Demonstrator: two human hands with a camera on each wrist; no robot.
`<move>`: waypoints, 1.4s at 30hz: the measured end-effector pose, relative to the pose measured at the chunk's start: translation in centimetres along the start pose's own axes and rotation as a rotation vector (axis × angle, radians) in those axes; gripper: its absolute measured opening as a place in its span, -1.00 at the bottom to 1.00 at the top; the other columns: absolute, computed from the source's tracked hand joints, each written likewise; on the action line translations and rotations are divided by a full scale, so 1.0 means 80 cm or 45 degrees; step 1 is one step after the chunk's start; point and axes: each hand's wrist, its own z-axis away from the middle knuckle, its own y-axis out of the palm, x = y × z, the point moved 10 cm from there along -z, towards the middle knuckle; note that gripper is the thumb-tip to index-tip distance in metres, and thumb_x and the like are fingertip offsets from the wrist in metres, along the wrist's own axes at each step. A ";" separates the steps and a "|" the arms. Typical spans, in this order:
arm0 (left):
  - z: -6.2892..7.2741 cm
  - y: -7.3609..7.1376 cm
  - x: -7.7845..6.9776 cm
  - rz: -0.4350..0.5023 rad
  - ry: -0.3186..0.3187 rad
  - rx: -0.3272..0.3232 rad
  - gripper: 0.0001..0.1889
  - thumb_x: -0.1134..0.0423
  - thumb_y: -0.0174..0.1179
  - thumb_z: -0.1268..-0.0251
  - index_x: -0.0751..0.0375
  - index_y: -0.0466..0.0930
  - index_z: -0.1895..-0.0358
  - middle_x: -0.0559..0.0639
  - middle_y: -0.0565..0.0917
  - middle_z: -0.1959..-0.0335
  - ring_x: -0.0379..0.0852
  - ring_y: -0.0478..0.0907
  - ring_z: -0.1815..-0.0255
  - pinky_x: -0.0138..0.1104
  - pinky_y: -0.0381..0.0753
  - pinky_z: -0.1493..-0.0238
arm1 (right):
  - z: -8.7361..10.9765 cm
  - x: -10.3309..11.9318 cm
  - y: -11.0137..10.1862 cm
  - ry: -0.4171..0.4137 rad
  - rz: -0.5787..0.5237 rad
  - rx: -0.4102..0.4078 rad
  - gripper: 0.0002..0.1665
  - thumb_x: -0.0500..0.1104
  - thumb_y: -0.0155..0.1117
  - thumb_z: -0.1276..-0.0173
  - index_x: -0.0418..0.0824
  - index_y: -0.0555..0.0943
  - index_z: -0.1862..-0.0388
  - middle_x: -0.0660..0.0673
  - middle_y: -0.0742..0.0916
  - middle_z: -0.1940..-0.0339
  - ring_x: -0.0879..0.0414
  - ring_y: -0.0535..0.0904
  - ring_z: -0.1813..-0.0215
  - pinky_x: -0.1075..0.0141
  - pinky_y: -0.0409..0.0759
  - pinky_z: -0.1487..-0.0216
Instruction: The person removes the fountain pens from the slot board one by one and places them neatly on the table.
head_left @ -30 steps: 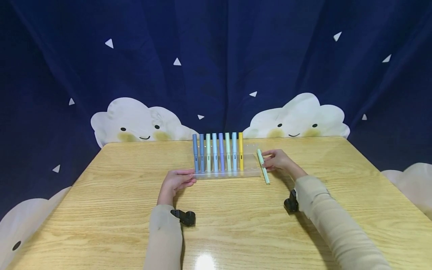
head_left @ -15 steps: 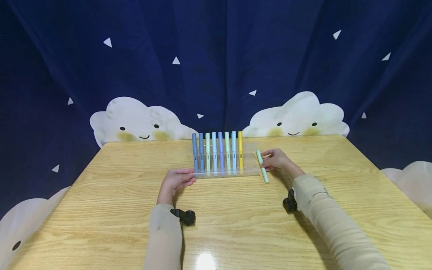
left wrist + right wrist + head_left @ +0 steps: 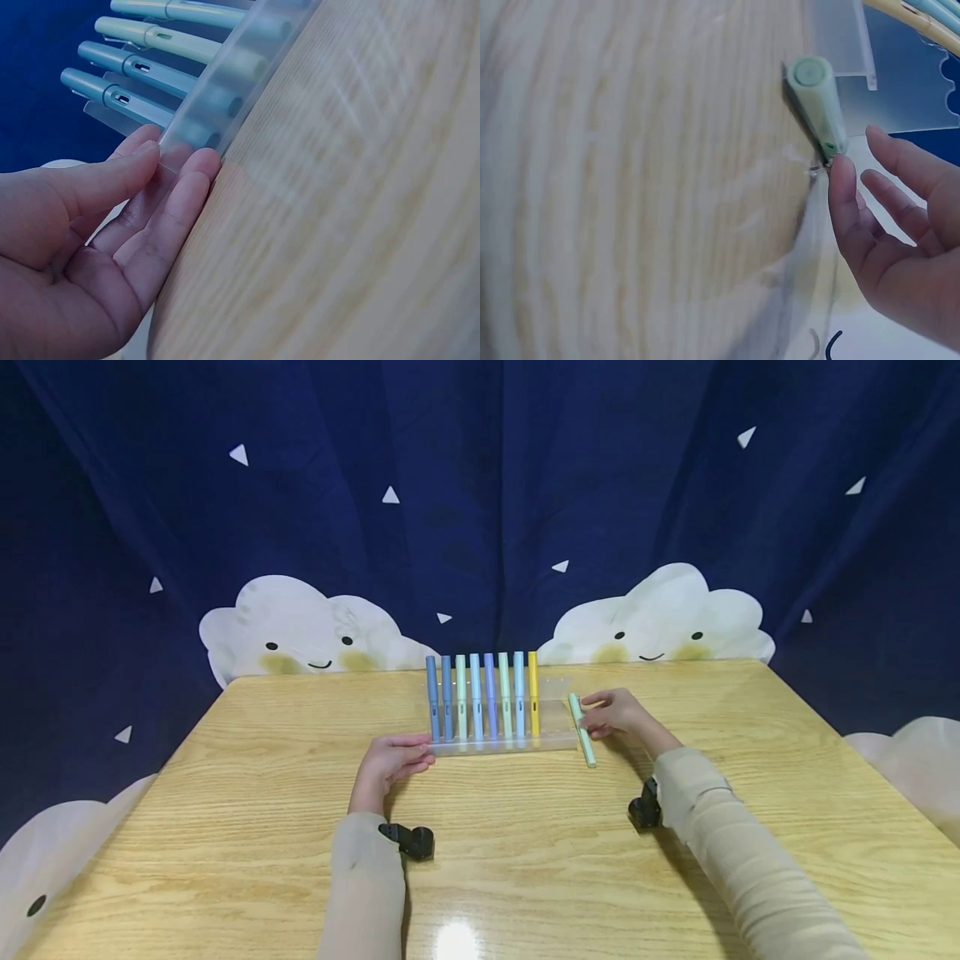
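Note:
A clear plastic pen rack (image 3: 557, 742) stands on the table, holding several capped pens in a row: dark blue, light green, light blue, purple and, at the right, a yellow pen (image 3: 534, 693). My left hand (image 3: 97, 247) pinches the rack's left end, thumb on one side and fingers on the other. Just past the rack's right end, a light green pen (image 3: 582, 731) lies slanted on the table. My right hand (image 3: 900, 225) is beside it, a fingertip touching its side, the other fingers loosely spread and apart from it.
The wooden table (image 3: 495, 868) extends in front of the rack and to both sides. Behind its far edge hangs a dark blue curtain (image 3: 450, 510) with white clouds and triangles. Each wrist carries a small black camera (image 3: 417, 842).
Hands, rack and pens keep nearly the same places. The loose green pen has shifted very slightly left, partly with a small movement of the head view.

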 end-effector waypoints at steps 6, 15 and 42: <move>0.001 0.001 -0.001 0.001 0.002 -0.004 -0.71 0.56 0.05 -0.18 0.54 0.46 0.00 0.19 0.64 0.40 -0.11 0.61 0.48 -0.33 0.65 0.32 | 0.007 0.014 -0.009 -0.065 0.002 -0.046 -0.55 -0.42 0.11 -0.23 -0.62 0.32 -0.07 -0.19 0.62 0.42 0.14 0.56 0.52 0.30 0.65 0.38; 0.003 0.002 -0.002 0.012 -0.002 0.013 -0.70 0.56 0.05 -0.18 0.55 0.44 -0.02 0.22 0.64 0.39 -0.12 0.61 0.48 -0.33 0.65 0.30 | 0.014 0.028 -0.014 -0.110 0.006 -0.107 -0.64 -0.40 0.13 -0.23 -0.62 0.40 0.04 -0.17 0.62 0.42 0.08 0.58 0.42 0.16 0.63 0.20; -0.001 0.001 -0.001 0.031 0.013 0.014 -0.69 0.58 0.05 -0.17 0.56 0.44 -0.01 0.18 0.64 0.42 -0.12 0.61 0.49 -0.35 0.65 0.33 | 0.017 0.072 0.030 -0.355 -0.175 -0.001 -0.60 -0.43 0.12 -0.22 -0.68 0.36 0.02 -0.36 0.59 0.14 0.20 0.59 0.29 0.16 0.56 0.06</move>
